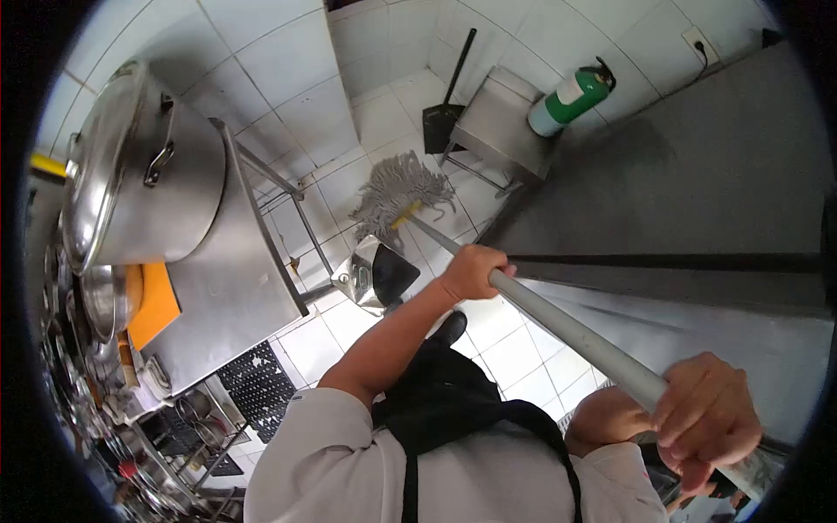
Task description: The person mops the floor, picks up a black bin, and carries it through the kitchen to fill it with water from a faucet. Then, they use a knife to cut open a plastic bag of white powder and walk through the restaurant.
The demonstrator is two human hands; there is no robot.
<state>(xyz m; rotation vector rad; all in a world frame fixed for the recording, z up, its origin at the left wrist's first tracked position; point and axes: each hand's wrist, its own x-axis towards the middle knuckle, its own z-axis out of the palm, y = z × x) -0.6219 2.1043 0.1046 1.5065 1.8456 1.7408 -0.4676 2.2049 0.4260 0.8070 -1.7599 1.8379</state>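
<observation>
A mop with a long grey pole (575, 340) runs from the floor ahead up to my right side. Its grey string head (397, 185) lies spread on the white tiles, with a yellow clamp (406, 214) where the pole joins. My left hand (475, 272) is wrapped around the middle of the pole. Close to the upper end, my right hand (708, 411) grips the same pole. A shiny metal container with a dark opening (377, 275) sits between the mop head and my feet, beside the table leg.
A steel table (231, 305) on the left bears a large lidded pot (157, 174) and an orange sheet (157, 305). Ahead stand a black dustpan (440, 129) and a steel stand (506, 126) near a green cylinder (571, 98). A large grey steel unit (680, 192) borders the right.
</observation>
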